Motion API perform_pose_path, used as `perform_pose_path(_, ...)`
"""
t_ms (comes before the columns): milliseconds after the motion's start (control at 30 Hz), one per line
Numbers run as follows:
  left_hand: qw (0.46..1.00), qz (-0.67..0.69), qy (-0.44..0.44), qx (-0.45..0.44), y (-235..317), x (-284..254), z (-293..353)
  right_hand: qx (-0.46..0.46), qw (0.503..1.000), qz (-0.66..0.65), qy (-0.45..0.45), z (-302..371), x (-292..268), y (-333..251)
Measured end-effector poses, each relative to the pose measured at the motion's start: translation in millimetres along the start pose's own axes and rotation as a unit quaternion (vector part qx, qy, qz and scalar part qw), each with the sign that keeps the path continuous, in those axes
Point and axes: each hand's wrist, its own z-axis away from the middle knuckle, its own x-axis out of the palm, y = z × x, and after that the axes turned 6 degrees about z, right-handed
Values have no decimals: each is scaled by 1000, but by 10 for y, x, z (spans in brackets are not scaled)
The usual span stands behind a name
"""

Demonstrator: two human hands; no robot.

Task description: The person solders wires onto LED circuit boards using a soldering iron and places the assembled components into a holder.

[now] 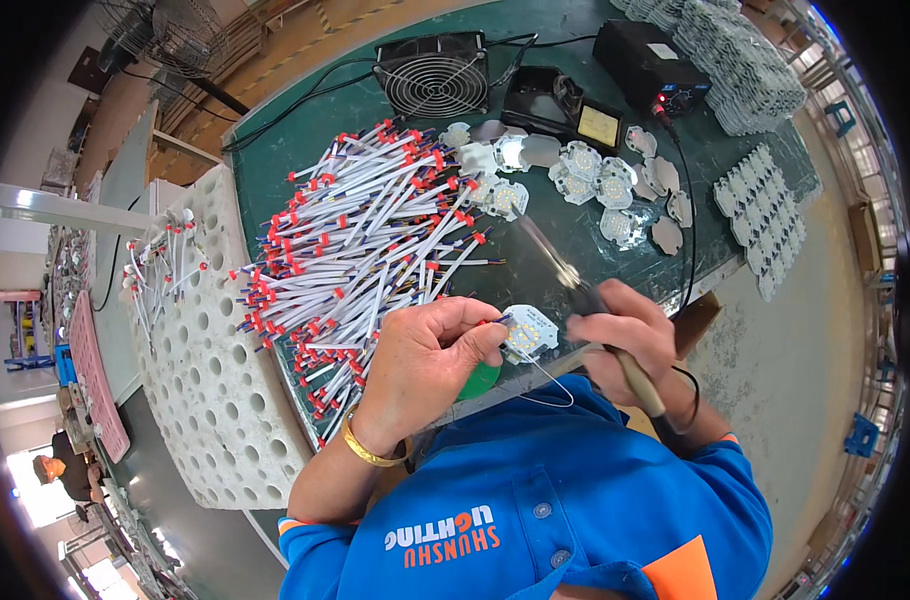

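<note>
My left hand (425,365) is closed in a pinch on a short wire lead (502,320), of which a bit of red and dark blue shows at the fingertips. Just beyond those fingertips, at the table's near edge, lies a white LED board (535,330) with small yellowish chips. A thin wire curves from beside it toward my shirt. A soldering iron (560,262) is gripped in my right hand (630,340), its metal shaft slanting up and left over the table, slightly blurred. Part of a green round thing (480,380) shows beneath my left hand.
A big heap of white cables with red ends (375,220) covers the left. Loose LED boards (580,170) lie beyond the iron. Behind stand a fan (433,75), an iron stand (550,105) and a black control box (650,65). Board panels (760,215) lie right; perforated foam (210,350) left.
</note>
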Motion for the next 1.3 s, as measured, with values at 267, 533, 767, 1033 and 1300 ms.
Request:
perform_pose_path(267, 998, 58, -28, -17, -12, -90, -46, 62, 998, -28, 14, -145, 246, -7)
perform_pose_path(533, 990, 64, -112, 49, -99, -220, -225, 102, 985, -140, -18, -207, 166, -24)
perform_pose_path(767, 972, 70, -219, -57, -97, -284, -309, 147, 971, -175, 70, -150, 378, -3)
perform_pose_path(1033, 986, 157, -36, 40, -297, -456, -481, 140, 979, 107, 100, 112, 69, 427)
perform_pose_path(1300, 953, -269, 94, 101, -422, -213, -817, 138, 910, 391, -9, 323, -318, 765)
